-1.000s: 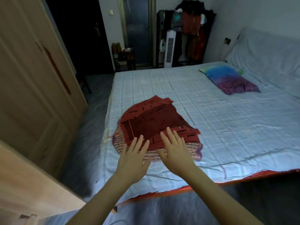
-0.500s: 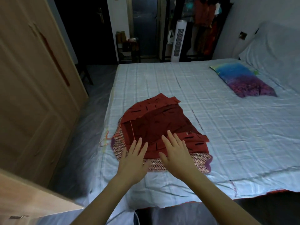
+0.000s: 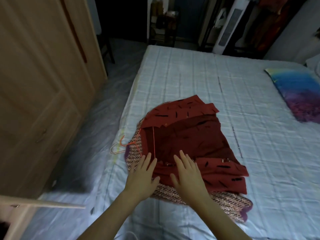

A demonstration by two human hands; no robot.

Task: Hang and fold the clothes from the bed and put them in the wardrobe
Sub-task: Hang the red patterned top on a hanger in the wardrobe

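Observation:
A dark red garment [image 3: 190, 135] with black dashes lies spread near the bed's left edge, on top of a pink patterned garment [image 3: 230, 200]. Thin orange hangers [image 3: 121, 144] stick out at the pile's left side. My left hand [image 3: 142, 177] rests flat, fingers apart, on the near left edge of the pile. My right hand [image 3: 188, 175] lies flat on the red garment beside it, fingers spread. Neither hand grips anything. The wooden wardrobe [image 3: 43, 84] stands at the left with its doors closed.
The bed [image 3: 199, 75] carries a pale checked sheet. A blue and purple pillow [image 3: 297, 94] lies at the right. An open wooden door edge [image 3: 43, 202] juts in at lower left. A white tower fan [image 3: 228, 26] and a clothes rack [image 3: 277, 19] stand beyond the bed.
My view has moved closer and tilted down over the pile. Both hands have slid forward onto the garments and now rest flat on them.

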